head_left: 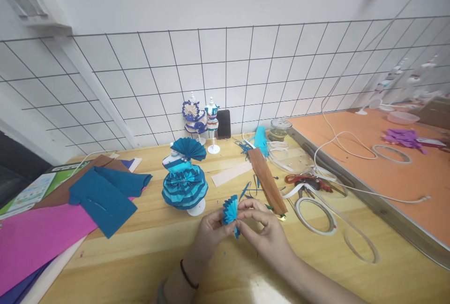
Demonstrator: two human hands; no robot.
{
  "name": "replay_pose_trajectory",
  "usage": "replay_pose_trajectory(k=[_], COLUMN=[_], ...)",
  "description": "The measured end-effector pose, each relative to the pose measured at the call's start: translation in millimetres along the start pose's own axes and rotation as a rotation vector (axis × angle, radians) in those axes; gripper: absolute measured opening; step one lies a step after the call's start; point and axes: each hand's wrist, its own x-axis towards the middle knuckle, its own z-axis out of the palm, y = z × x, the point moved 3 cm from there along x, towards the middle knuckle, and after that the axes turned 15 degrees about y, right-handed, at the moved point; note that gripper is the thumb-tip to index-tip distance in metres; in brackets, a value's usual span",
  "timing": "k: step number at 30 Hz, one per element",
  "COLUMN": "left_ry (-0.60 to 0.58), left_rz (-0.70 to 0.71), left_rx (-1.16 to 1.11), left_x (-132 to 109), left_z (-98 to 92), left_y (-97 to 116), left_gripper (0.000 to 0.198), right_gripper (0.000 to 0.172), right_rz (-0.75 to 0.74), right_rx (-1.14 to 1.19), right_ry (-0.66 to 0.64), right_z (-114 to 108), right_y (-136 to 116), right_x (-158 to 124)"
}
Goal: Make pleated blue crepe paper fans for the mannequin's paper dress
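Between my two hands is a small pleated blue paper fan [230, 210], light blue with a darker edge. My left hand [210, 229] pinches it from the left, fingers closed on its folds. From the right, my right hand [262, 226] grips its gathered middle between thumb and fingertips. Just beyond my left hand stands a miniature dress form [184, 177] in a tiered blue paper dress, with a dark blue fan at its shoulder and a pleated piece at the waist. Its white round base [197, 208] rests on the wooden table [140, 257].
Coloured paper sheets [45, 229] and folded dark blue paper [105, 196] lie left. Two dressed mini forms [212, 121] and a phone [224, 125] stand by the wall grid. Right are a brown strip [267, 179], tape roll [315, 216], scissors [309, 182], glass jar [279, 129] and orange board [351, 154].
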Motion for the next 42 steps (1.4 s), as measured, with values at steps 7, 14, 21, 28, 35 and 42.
replay_pose_trajectory(k=[7,14,21,28,35,42], left_ry=[0.011,-0.083,-0.201,-0.293,-0.241,-0.098], left_rz=[-0.061,-0.221,-0.279,-0.318,-0.287,-0.240], left_rx=[-0.043,-0.305,-0.451,-0.501,-0.482,-0.380], left_x=[2.6,-3.5,-9.6,-13.8,-14.4,-10.1], left_z=[-3.9,3.1,2.7,4.2,2.7,-1.1], left_y=[-3.1,8.0,15.0,17.2,14.2,16.5], left_gripper=[0.021,0.030,0.032,0.033,0.025,0.028], right_gripper=[0.009,0.009,0.008,0.007,0.006,0.006], right_rz=[0.026,0.188,0.254,0.134,-0.119,-0.163], right_rx=[-0.032,0.046,0.110,0.114,-0.081,-0.255], right_ry=[-0.061,-0.147,-0.115,-0.091,-0.105,-0.121], right_z=[-0.6,-10.6,-20.1,-13.8,-3.7,2.4], right_y=[-5.0,-12.7,-15.5,-33.5,-48.6,-45.3], right_x=[3.9,3.2,-9.7,-19.5,-15.5,-10.9])
